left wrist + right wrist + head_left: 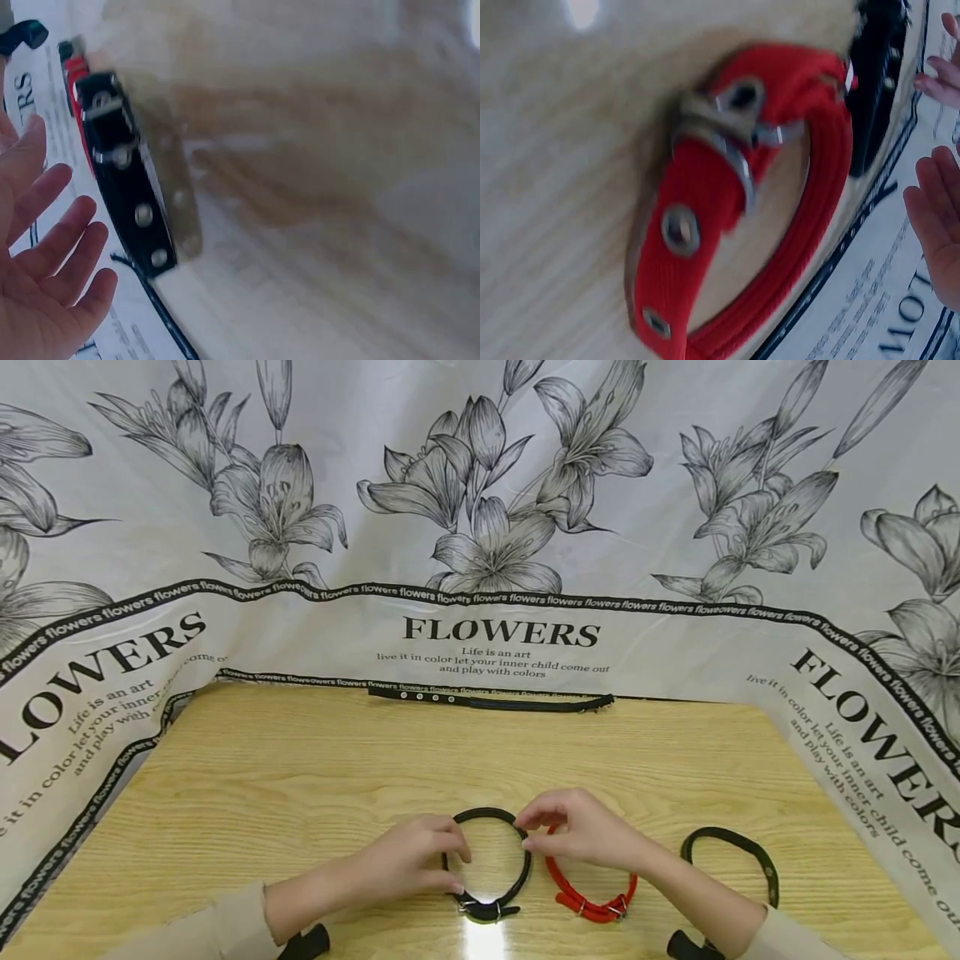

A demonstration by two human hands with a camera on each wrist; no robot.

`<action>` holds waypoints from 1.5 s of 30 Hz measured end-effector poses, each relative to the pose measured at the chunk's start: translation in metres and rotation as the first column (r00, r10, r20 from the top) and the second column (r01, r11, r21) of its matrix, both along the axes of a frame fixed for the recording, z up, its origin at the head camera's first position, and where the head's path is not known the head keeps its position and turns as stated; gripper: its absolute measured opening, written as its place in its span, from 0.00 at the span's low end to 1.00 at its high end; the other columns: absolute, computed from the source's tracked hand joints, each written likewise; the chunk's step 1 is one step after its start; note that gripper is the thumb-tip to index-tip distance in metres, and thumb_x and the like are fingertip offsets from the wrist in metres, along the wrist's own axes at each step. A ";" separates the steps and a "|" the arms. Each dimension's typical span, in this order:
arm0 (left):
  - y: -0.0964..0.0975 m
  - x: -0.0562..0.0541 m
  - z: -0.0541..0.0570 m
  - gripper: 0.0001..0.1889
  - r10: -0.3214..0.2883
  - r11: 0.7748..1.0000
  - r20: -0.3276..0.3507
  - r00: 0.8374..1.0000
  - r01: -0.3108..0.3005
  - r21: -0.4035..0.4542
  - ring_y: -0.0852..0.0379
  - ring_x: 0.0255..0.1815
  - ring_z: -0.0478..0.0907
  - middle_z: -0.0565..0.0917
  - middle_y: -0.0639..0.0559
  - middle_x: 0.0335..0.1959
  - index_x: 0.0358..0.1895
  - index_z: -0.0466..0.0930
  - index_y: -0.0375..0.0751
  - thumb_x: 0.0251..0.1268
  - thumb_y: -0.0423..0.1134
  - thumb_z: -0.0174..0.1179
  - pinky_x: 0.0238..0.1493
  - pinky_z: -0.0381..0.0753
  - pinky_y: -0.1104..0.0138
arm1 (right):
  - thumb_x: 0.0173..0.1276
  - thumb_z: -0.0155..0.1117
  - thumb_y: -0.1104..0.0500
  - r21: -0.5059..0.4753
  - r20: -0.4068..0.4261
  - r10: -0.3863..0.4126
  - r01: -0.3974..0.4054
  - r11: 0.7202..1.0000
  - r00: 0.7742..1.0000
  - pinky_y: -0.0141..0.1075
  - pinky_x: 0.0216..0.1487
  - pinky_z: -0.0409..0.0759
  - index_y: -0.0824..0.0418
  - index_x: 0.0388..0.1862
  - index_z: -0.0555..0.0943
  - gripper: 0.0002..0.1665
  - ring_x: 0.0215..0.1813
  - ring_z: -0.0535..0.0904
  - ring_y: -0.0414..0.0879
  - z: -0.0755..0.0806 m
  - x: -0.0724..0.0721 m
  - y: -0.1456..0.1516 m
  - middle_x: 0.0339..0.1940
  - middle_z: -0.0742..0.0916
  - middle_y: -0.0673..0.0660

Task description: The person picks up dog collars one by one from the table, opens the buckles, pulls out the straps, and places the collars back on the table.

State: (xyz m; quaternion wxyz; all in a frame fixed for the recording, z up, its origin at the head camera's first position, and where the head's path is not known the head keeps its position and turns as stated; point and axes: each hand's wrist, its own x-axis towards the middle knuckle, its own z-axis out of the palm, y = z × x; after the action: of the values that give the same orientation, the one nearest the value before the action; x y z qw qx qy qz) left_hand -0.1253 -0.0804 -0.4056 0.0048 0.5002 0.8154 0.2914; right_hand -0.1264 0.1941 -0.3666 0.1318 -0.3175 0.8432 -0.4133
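A black collar [487, 911], buckled into a ring, lies on the table between my two hands. My left hand [408, 860] is at the ring's left side with its fingers loosely bent; whether it touches the ring is unclear. On the other side my right hand [585, 831] hovers above a red collar [592, 910], fingertips close to the black ring's upper right edge. Both wrist views show relaxed, spread fingers holding nothing. Eyelets and a metal buckle show on the black collar [142, 214] in the left wrist view and on the red collar [694, 187] in the right.
Farther right lies another looped black strap [726, 833], partly hidden by my right forearm. A straight black strap with eyelets [495, 702] lies along the back edge of the wooden table [300, 760]. Flower-printed cloth [495, 643] hangs behind and along both sides.
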 end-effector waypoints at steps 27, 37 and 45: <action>0.031 0.025 -0.012 0.05 -0.078 0.992 -0.076 0.994 0.069 -0.105 0.75 0.29 0.68 0.76 0.65 0.27 0.30 0.83 0.48 0.51 0.41 0.68 0.33 0.64 0.86 | 0.51 0.74 0.57 0.328 -0.529 0.358 -0.204 0.923 0.769 0.16 0.36 0.69 0.54 0.32 0.85 0.09 0.33 0.73 0.27 -0.040 0.033 -0.034 0.29 0.81 0.42; 0.026 0.018 -0.009 0.03 -0.056 0.997 -0.053 0.997 0.053 -0.059 0.75 0.29 0.67 0.75 0.64 0.27 0.31 0.82 0.48 0.56 0.41 0.65 0.32 0.64 0.86 | 0.51 0.74 0.58 0.318 -0.604 0.347 -0.183 0.930 0.717 0.15 0.33 0.68 0.53 0.29 0.83 0.08 0.30 0.72 0.29 -0.036 0.028 -0.034 0.25 0.79 0.42; 0.015 0.005 0.005 0.07 -0.075 0.997 0.102 0.992 0.074 0.015 0.72 0.37 0.72 0.79 0.61 0.35 0.39 0.82 0.45 0.62 0.42 0.60 0.39 0.71 0.81 | 0.55 0.71 0.61 0.162 -0.550 0.270 -0.216 0.963 0.790 0.15 0.38 0.69 0.55 0.38 0.83 0.11 0.35 0.74 0.31 -0.027 0.021 -0.031 0.33 0.81 0.44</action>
State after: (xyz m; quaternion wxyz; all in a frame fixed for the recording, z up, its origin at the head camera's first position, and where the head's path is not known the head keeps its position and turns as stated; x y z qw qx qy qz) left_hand -0.1206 -0.0650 -0.4005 0.0547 0.5146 0.7932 0.3209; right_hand -0.1052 0.1635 -0.3933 -0.0583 -0.5254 0.8140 -0.2409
